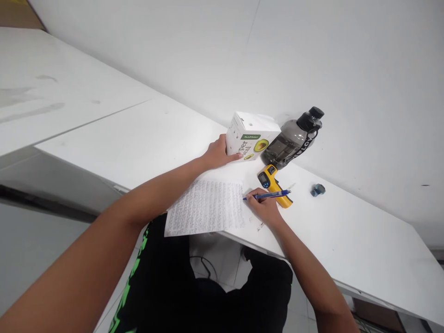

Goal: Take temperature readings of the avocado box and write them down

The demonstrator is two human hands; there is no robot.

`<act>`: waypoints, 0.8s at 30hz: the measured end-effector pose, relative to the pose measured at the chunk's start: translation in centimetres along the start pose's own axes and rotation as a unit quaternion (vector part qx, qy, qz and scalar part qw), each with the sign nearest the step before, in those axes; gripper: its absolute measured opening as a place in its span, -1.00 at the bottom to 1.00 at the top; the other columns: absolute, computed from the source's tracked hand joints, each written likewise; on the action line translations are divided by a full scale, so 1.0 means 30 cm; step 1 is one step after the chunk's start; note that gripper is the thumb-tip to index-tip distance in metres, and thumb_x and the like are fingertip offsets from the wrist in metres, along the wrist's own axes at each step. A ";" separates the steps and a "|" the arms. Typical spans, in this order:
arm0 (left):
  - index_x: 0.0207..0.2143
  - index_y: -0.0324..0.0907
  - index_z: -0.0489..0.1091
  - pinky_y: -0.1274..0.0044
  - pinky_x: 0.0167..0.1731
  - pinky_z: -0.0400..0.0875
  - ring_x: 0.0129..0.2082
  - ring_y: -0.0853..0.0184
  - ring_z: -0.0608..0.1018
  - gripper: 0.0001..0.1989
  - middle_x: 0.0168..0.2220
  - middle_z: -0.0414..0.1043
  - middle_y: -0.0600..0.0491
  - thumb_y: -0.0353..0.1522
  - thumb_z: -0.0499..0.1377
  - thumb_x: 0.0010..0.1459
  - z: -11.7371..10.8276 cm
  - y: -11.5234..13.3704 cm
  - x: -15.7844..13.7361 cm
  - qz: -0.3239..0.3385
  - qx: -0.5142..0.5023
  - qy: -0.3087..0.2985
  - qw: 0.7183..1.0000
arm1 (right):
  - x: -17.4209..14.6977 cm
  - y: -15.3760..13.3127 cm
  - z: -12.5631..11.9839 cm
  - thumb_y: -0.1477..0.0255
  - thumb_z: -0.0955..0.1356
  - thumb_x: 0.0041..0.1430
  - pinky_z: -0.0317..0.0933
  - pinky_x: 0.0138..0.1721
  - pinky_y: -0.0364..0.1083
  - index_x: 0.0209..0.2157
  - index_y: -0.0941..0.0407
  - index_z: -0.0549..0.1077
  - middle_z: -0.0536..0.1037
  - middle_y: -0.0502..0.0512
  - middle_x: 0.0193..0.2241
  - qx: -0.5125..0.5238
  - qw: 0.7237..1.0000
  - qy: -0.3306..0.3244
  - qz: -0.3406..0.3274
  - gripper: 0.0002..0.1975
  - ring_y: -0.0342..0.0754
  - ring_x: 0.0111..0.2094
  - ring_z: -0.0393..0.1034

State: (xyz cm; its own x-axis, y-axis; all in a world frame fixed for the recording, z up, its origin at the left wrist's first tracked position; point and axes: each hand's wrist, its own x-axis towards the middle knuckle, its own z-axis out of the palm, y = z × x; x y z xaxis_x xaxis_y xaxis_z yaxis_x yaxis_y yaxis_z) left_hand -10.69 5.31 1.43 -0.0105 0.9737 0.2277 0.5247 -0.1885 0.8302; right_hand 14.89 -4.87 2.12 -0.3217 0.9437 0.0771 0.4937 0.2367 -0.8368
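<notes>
A white carton with avocado pictures (255, 127) stands on the table, and my left hand (219, 152) is closed around its left side, thumb across the front. Between the fingers of my right hand (263, 206) is a blue pen (272, 194), its tip at the right edge of a sheet of paper (208, 208). Dense rows of small marks cover the sheet, which hangs over the table's front edge. Just beyond my right hand lies a yellow infrared thermometer (272, 180), partly hidden by the pen and hand.
A dark see-through water bottle (284, 141) with a black cap stands beside the carton, close to the wall. Farther right on the white table (360, 236) sits a small blue object (317, 189), perhaps a watch. My legs (204, 305) are below the front edge.
</notes>
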 end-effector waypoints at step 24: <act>0.14 -0.05 0.13 -0.08 0.11 0.52 0.23 -0.25 0.51 -0.10 0.21 0.46 -0.23 0.21 0.36 -0.08 -0.009 0.023 -0.006 -0.024 0.007 -0.011 1.000 | 0.007 0.021 -0.015 0.15 0.41 0.09 0.20 -0.47 -0.07 -0.49 0.03 0.52 0.48 0.00 -0.56 0.010 1.000 0.025 -0.014 -0.75 -0.05 -0.51 0.29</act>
State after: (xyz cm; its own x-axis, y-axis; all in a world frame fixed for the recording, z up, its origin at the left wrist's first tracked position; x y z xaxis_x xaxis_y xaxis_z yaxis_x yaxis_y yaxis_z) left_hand -10.56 4.96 2.12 -0.0172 0.9843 0.1756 0.5361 -0.1391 0.8326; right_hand 15.50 -4.40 1.85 -0.2935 0.9474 0.1276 0.4692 0.2591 -0.8443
